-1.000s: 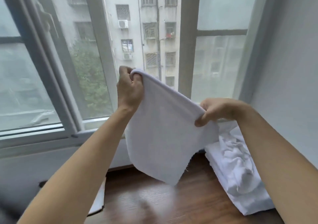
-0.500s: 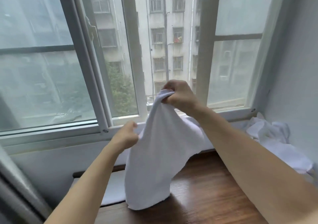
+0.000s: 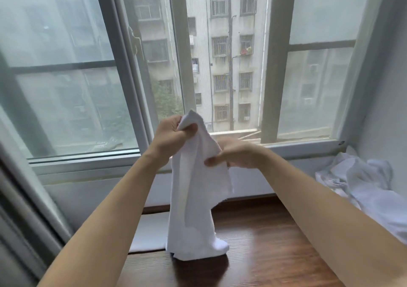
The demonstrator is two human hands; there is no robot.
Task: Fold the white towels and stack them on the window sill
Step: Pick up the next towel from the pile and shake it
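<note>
HANDS: 2 | left hand (image 3: 174,135) fingers pinch top corner of 1 white towel (image 3: 196,198) | right hand (image 3: 233,155) fingers pinch its edge | towel hangs, bottom touching wooden window sill (image 3: 264,253) | 1 crumpled towel pile (image 3: 365,181) right | 1 flat towel (image 3: 149,233) left

Wooden sill (image 3: 264,242) bears crumpled white towels (image 3: 363,183) and perhaps a flat folded one (image 3: 149,233).

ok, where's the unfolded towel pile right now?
Head view, far right: the towel pile lies crumpled on the wooden sill in the corner by the wall, right of the right hand.
</note>
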